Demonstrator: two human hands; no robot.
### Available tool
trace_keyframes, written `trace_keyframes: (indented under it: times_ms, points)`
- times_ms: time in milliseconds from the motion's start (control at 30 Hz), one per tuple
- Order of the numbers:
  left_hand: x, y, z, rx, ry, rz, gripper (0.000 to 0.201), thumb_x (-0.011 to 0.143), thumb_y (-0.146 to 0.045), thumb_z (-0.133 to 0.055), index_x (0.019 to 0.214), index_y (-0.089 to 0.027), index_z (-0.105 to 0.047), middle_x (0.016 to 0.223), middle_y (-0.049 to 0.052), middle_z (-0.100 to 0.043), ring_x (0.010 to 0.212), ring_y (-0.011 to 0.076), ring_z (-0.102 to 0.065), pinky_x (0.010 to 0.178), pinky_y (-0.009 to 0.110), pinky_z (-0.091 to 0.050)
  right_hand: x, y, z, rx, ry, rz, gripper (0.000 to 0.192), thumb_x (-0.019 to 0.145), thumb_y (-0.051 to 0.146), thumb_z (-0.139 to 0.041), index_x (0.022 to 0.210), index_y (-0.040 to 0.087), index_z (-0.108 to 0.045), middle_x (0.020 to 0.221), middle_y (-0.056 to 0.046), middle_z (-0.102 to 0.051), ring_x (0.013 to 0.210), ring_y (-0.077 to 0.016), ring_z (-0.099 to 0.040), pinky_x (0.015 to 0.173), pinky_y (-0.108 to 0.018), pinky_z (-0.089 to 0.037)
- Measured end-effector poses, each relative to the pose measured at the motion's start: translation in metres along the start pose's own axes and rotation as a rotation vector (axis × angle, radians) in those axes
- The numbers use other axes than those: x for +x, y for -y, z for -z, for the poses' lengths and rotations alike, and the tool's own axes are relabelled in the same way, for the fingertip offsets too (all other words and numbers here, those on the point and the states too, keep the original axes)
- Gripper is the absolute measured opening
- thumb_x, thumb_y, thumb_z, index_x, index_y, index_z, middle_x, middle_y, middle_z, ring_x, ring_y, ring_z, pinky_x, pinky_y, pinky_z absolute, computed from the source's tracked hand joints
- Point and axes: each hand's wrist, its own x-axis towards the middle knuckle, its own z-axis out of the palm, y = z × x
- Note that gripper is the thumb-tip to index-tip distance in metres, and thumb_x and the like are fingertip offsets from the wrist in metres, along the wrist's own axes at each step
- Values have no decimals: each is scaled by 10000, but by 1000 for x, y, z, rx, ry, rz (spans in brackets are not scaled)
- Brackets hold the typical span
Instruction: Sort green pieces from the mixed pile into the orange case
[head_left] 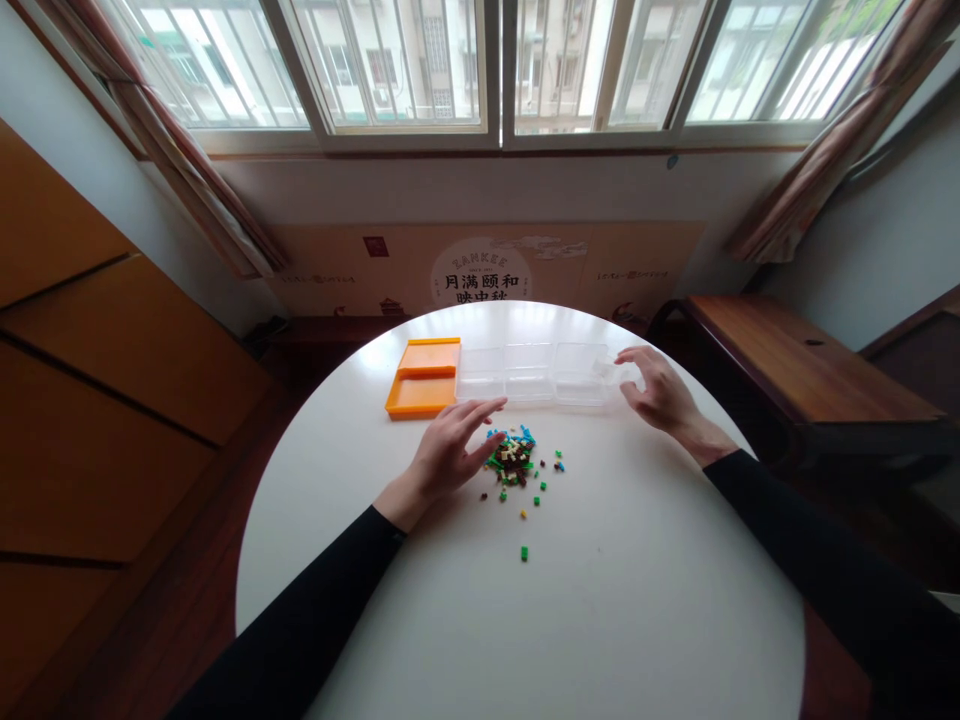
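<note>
A heap of tiny building bricks (514,460) in blue, green, brown and cream lies mid-table, with several loose ones strewn to its right and front. My left hand (450,447) hovers at the heap's left side, fingers stretched and thumb apart, holding nothing visible. Behind the heap, clear plastic boxes (529,398) stand in a row, beside an orange two-part tray (423,411) on the left. My right hand (658,388) is at the right end of the row, thumb and fingers apart. Its fingertips are close to the rightmost box; whether they touch it I cannot tell.
All this rests on a round white table (570,620). One green brick (524,553) lies nearer the front. A wooden desk (810,365) stands to the right, an orange-brown cabinet (97,400) to the left. A printed cardboard panel (337,265) leans below the window behind.
</note>
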Motion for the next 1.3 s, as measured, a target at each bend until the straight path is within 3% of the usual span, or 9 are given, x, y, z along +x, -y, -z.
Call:
trace_keyframes:
  times_ms: [67, 200, 467, 700, 833, 933, 1067, 1300]
  points:
    - [0, -1, 0, 6, -3, -10, 470, 1099, -378, -696, 1555, -319, -599, 1304, 62, -784, 1034, 215, -783, 997, 438, -611, -6, -8, 6, -29, 75, 29, 372, 817, 108, -602, 1160, 215, -697, 1291, -148, -721, 1211, -373, -700, 1050, -544, -604]
    - [0, 0, -1, 6, 9, -8, 464, 1108, -389, -681, 1557, -310, -594, 1319, 73, -783, 1049, 221, -784, 1012, 455, -609, -21, -18, 14, -46, 146, 1, 385, 885, 108, -566, 1230, 220, -696, 1280, -140, -730, 1171, -347, -722, 1019, -517, -623]
    - [0, 2, -2, 6, 16, 8, 447, 1104, -382, -686, 1537, -309, -601, 1321, 67, -781, 1058, 222, -783, 1016, 452, -595, -28, -12, 15, 14, 105, -78, 314, 1000, 205, -562, 1278, 200, -708, 1263, -149, -724, 960, -292, -749, 896, -480, -645]
    - [-1, 1, -2, 12, 23, 22, 451, 1101, -374, -690, 1536, -299, -600, 1313, 73, -779, 1095, 235, -774, 1031, 454, -589, -23, 5, 11, 117, 87, -132, 342, 952, 207, -594, 1276, 193, -701, 1217, -133, -779, 1007, -299, -778, 838, -440, -658]
    - [0, 0, -2, 14, 19, 23, 440, 1095, -365, -696, 1519, -288, -610, 1272, 68, -787, 1091, 237, -773, 1021, 448, -593, -25, 2, 19, -83, 72, -81, 396, 873, 155, -612, 1255, 165, -714, 1229, -167, -782, 1101, -352, -757, 936, -474, -635]
    - [0, 0, -2, 18, 16, 21, 439, 1091, -373, -699, 1512, -282, -613, 1252, 67, -793, 1085, 239, -778, 1015, 447, -598, -30, -7, 25, -179, 125, -58, 325, 832, 135, -616, 1127, 179, -745, 1112, -146, -801, 1048, -351, -751, 971, -484, -611]
    - [0, 1, -3, 16, 12, 19, 440, 1082, -372, -707, 1505, -288, -622, 1263, 63, -793, 1090, 239, -782, 1021, 449, -600, -35, -5, 29, -169, 190, -17, 207, 901, 137, -590, 997, 213, -758, 1076, -114, -814, 1064, -335, -743, 1011, -486, -586]
    - [1, -1, -2, 24, 3, 7, 424, 1089, -376, -709, 1494, -280, -628, 1237, 64, -793, 1071, 237, -779, 1007, 435, -604, -33, 15, 22, -94, 176, 24, 183, 1033, 235, -604, 1027, 216, -787, 1093, -110, -822, 1039, -327, -736, 972, -487, -592]
